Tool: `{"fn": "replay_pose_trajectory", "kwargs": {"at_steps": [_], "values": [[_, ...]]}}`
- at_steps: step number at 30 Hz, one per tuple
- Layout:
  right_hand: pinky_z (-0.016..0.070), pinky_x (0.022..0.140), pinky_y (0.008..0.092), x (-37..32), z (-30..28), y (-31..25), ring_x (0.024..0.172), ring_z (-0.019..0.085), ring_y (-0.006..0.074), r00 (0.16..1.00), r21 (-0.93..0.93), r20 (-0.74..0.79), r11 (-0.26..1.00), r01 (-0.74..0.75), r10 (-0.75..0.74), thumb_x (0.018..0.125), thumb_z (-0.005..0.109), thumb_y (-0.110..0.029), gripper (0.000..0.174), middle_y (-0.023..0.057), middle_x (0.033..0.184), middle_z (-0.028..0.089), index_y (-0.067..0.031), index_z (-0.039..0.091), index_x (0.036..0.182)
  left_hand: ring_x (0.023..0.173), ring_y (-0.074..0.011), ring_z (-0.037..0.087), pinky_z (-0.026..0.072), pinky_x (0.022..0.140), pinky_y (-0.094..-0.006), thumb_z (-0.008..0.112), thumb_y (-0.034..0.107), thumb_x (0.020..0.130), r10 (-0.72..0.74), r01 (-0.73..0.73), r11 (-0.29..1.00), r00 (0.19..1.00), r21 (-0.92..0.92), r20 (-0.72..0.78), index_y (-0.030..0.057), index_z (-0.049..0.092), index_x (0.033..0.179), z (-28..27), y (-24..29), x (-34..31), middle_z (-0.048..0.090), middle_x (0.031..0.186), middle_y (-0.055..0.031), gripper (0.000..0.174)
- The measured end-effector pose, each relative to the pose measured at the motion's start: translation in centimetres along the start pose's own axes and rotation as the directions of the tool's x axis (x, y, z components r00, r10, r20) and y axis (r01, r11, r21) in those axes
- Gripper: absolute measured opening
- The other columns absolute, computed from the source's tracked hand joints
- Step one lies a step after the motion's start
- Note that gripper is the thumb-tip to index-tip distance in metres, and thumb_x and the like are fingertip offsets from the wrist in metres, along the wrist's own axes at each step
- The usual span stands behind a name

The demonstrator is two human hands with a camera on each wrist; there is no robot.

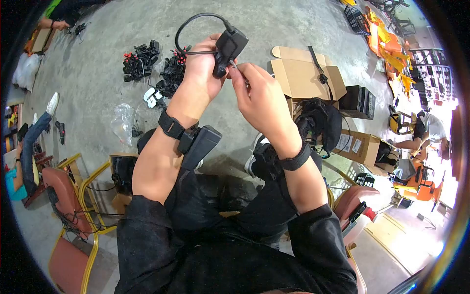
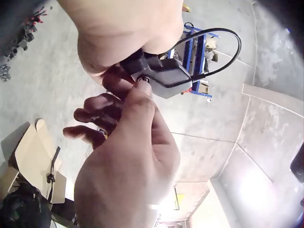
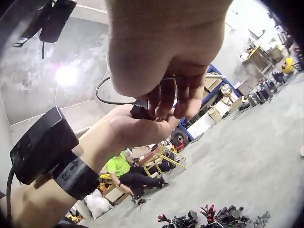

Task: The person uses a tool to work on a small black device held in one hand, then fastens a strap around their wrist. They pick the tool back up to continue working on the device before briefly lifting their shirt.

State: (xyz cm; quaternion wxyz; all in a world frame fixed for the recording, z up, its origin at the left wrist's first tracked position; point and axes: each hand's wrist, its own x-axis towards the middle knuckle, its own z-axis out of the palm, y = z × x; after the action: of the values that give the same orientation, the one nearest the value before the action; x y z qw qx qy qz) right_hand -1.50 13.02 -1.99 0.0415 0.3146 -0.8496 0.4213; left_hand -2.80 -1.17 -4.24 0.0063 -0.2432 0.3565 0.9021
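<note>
My left hand [image 1: 199, 73] holds up a small black boxy device [image 1: 232, 45] with a bracket-like lower part. From its top a black cable [image 1: 178, 30] loops round to the left, behind the hand. Right beside it, my right hand [image 1: 264, 100] pinches a thin metal rod [image 1: 233, 64] between thumb and fingers, its tip at the device's lower part. In the left wrist view, the right thumb [image 2: 138, 97] lies against the underside of the device [image 2: 166, 78]. The curled fingers hide most of the rod, and I cannot tell which tool it is.
On the concrete floor lie black device clusters [image 1: 142, 61] with red tips, a white adapter [image 1: 152, 98] and a clear plastic bag [image 1: 122, 122]. An open cardboard box [image 1: 306, 73] is at the right. Chairs [image 1: 68, 201] flank me; other people sit farther off.
</note>
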Motion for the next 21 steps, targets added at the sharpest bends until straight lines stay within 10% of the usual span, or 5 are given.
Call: {"fn": "replay_pose_trajectory", "kwargs": {"at_steps": [9, 12, 14, 21], "values": [[0.0481, 0.068, 0.0411, 0.1, 0.0, 0.8, 0.076, 0.058, 0.0298, 0.987, -0.259, -0.053, 0.957, 0.132, -0.151, 0.088, 0.061, -0.016, 0.014, 0.0132, 0.078, 0.057, -0.0018, 0.063, 0.089, 0.059, -0.0169, 0.059, 0.0424, 0.046, -0.0247, 0.047, 0.018, 0.089, 0.133, -0.133, 0.991, 0.99, -0.003, 0.051, 0.0089, 0.06, 0.087, -0.6, -0.9, 1.1, 0.062, 0.073, -0.0068, 0.016], [0.048, 0.066, 0.0407, -0.1, 0.1, 0.9, 0.073, 0.058, 0.0326, 0.99, -0.169, -0.062, 0.979, 0.115, -0.127, 0.089, 0.06, -0.015, 0.016, 0.0166, 0.078, 0.059, 0.0004, 0.063, 0.09, 0.06, -0.0165, 0.059, 0.0422, 0.046, -0.0248, 0.047, 0.017, 0.088, 0.119, -0.12, 0.992, 0.992, 0.026, 0.043, 0.0091, 0.06, 0.087, -0.5, -0.8, 1.0, 0.062, 0.072, -0.0067, 0.016], [0.0476, 0.064, 0.0415, -0.1, -0.3, 0.1, 0.069, 0.059, 0.0365, 0.946, 0.281, 0.149, 0.905, -0.318, 0.286, 0.091, 0.058, -0.015, 0.019, 0.0203, 0.078, 0.061, 0.0036, 0.062, 0.093, 0.06, -0.0159, 0.056, 0.042, 0.049, -0.0266, 0.047, 0.011, 0.086, 0.071, -0.071, 0.997, 0.996, 0.009, 0.048, 0.0081, 0.059, 0.089, -0.3, -0.3, 0.5, 0.061, 0.075, -0.0057, 0.013], [0.047, 0.062, 0.0442, -0.2, -0.4, -0.4, 0.064, 0.06, 0.0392, 0.964, 0.255, 0.123, 0.931, -0.261, 0.236, 0.093, 0.055, -0.016, 0.023, 0.022, 0.075, 0.062, 0.0051, 0.061, 0.094, 0.058, -0.0179, 0.054, 0.0411, 0.05, -0.0301, 0.046, 0.004, 0.083, 0.002, -0.002, 1.0, 1.0, -0.009, 0.02, 0.006, 0.058, 0.094, 0.1, 0.0, 0.0, 0.06, 0.075, -0.006, 0.016]]}}
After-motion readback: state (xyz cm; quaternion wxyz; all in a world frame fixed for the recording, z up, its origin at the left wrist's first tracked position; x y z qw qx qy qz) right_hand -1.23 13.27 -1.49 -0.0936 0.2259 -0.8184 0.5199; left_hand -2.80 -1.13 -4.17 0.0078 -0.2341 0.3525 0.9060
